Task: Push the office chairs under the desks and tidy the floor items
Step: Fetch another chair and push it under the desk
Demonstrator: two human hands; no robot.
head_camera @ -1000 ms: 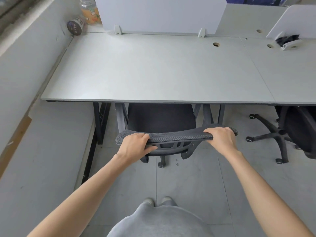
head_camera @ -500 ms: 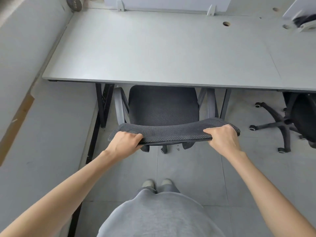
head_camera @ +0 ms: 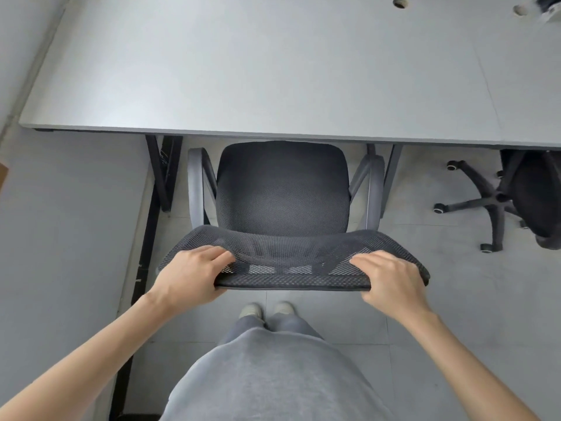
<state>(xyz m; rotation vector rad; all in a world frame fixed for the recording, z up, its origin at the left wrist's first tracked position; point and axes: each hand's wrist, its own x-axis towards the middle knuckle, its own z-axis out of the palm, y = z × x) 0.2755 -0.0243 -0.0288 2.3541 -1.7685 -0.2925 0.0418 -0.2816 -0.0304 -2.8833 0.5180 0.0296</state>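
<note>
1. Mesh office chair (head_camera: pixel 283 189) at centre, 12 o'clock from the person's shoes (head_camera: pixel 267 309). Seat front sits right at the near edge of the grey desk (head_camera: pixel 243 71); most of the seat is out from under it, in plain view.
2. Backrest top edge (head_camera: pixel 291 259) is the nearest chair part, tilted toward the camera.
3. Left hand (head_camera: pixel 189 276) on the backrest's 9 o'clock end: fingers curled over the mesh top, thumb underneath, clamped on the edge.
4. Right hand (head_camera: pixel 391 281) on the 3 o'clock end: same wrap, fingers together over the top, clamped on the edge.
5. Both armrests visible either side of the seat, their front ends at the desk edge.
6. Black desk leg (head_camera: pixel 158 174) at 10 o'clock of the chair, just beside the left armrest.
7. Second office chair (head_camera: pixel 522 202) at 2 o'clock, well apart, wheeled base showing, seat partly under the adjoining desk.
8. Floor is grey tile (head_camera: pixel 440 299).
</note>
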